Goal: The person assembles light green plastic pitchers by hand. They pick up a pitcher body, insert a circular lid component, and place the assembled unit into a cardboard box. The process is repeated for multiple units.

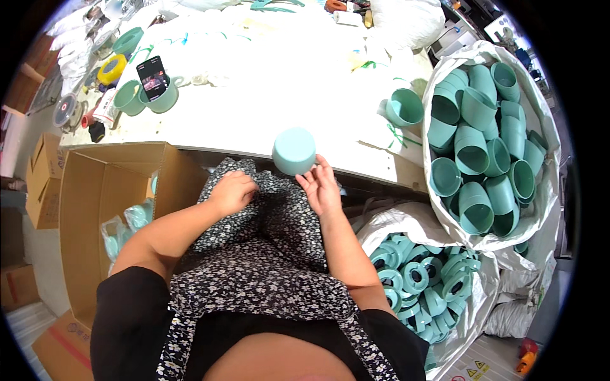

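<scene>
"Cluttered workshop, with a white desk [298,82] running across in front. What's nearest?"

"A floral apron [254,273], dark with pale flowers. The left hand [234,192] lies on it, fingers curled in."

"Is it gripping anything?"

"I can't tell; the fingertips are turned under. The right hand [324,185] is clearer: its thumb and fingers pinch the side of a mint-green cup [294,150]."

"Where exactly is that cup?"

"At the desk's near edge, flat round end facing up. Whether it touches the edge, I can't tell."

"And to either side?"

"Left, an open cardboard box [86,216] with plastic-wrapped pieces [138,216] inside. Right, a white sack [397,222] full of green ring-shaped parts [414,277], some with dark centres. Just beyond, a second sack [537,101] is heaped with loose cups [471,152], tilted every way."

"What's on the desk?"

"One lone cup [405,106] near the right end. Toward the left, a smartphone [152,77] leans up at two adjoining cups [162,103], with a yellow roll [112,68] a little beyond."

"And farthest?"

"A bulging white bag [406,22], at the back right."
</scene>
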`<state>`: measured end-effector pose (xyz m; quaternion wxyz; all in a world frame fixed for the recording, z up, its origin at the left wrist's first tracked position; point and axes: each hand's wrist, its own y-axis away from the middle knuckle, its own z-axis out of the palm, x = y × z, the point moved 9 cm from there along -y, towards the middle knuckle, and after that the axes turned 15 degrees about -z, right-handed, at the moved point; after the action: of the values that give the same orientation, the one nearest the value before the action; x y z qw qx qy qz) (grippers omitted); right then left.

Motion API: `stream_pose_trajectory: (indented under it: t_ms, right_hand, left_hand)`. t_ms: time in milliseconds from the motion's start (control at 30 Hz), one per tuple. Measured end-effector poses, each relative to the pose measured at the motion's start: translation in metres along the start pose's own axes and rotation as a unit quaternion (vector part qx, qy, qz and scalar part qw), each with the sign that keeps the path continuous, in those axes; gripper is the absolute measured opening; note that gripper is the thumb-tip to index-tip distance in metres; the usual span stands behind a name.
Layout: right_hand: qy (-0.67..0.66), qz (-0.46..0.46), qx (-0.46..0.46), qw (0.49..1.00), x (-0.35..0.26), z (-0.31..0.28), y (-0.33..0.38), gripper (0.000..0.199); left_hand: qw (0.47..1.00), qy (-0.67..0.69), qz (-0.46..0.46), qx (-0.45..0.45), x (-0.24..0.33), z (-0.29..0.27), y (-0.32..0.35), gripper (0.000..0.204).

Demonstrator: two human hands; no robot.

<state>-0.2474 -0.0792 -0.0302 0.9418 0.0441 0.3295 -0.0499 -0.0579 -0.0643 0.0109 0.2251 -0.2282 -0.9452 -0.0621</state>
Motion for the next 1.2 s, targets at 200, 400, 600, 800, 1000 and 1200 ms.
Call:
stream_pose_trajectory:
  t_ms: [200, 400, 600, 800, 1000, 1200]
  right_hand:
    - [0.209, -0.05, 0.061, 0.975, -0.01, 0.003, 0.011, 0.046]
    - [0.616, -0.181, -0.04, 0.766, -0.051, 0.037, 0.022, 0.065]
    - [0.774, -0.332, -0.243, 0.481, -0.043, 0.143, 0.001, 0.068]
    - [0.841, -0.3, -0.264, 0.364, -0.017, 0.142, -0.02, 0.058]
    - [0.858, -0.229, -0.249, 0.386, -0.077, 0.093, -0.023, 0.052]
    - [0.889, -0.272, -0.103, 0.355, -0.182, 0.034, -0.036, 0.052]
  left_hand:
    - [0.999, 0.033, 0.03, 0.028, 0.0, -0.005, 0.003, 0.014]
    - [0.998, 0.021, 0.039, 0.039, -0.002, -0.004, 0.004, 0.012]
    - [0.993, 0.029, 0.067, 0.094, -0.001, -0.004, 0.003, 0.01]
    - [0.997, 0.002, 0.038, 0.062, -0.002, 0.001, 0.001, 0.006]
    - [0.997, 0.003, 0.026, 0.072, -0.008, 0.006, 0.002, 0.008]
    - [0.996, 0.052, 0.035, 0.062, 0.0, 0.002, -0.001, 0.007]
